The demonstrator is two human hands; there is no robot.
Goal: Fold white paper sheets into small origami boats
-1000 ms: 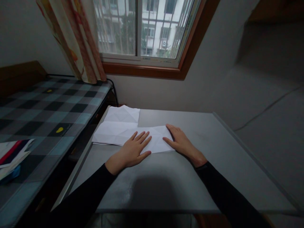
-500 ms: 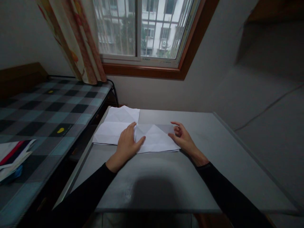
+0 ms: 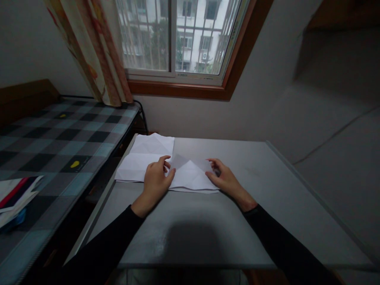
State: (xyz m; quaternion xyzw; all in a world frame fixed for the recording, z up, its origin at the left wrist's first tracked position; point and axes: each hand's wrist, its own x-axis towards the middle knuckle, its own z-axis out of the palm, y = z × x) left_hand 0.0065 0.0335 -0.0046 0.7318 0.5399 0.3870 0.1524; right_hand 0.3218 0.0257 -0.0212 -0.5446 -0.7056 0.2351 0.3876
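A folded sheet of white paper (image 3: 190,176) lies on the grey table in front of me, a triangular fold showing on its upper face and its front edge slightly bulged. At its left side is my left hand (image 3: 156,178), thumb on top and fingers curled round the edge. My right hand (image 3: 227,180) grips the right side in the same way, its thumb over the paper and index finger at the far corner. Some fingertips are hidden. Beyond my left hand, more creased white paper (image 3: 139,162) lies spread near the table's left edge.
The grey table (image 3: 267,221) stands against the wall beneath a barred window (image 3: 190,43). To the left is a bed with a checked cover (image 3: 97,136), holding a striped bag or packet (image 3: 18,194). A patterned curtain (image 3: 97,59) hangs above the bed's end.
The folded paper has shifted slightly left and toward me, and its front edge bulges more. My right hand has moved left with it; my left hand's fingers have drawn back and curled at the edge.
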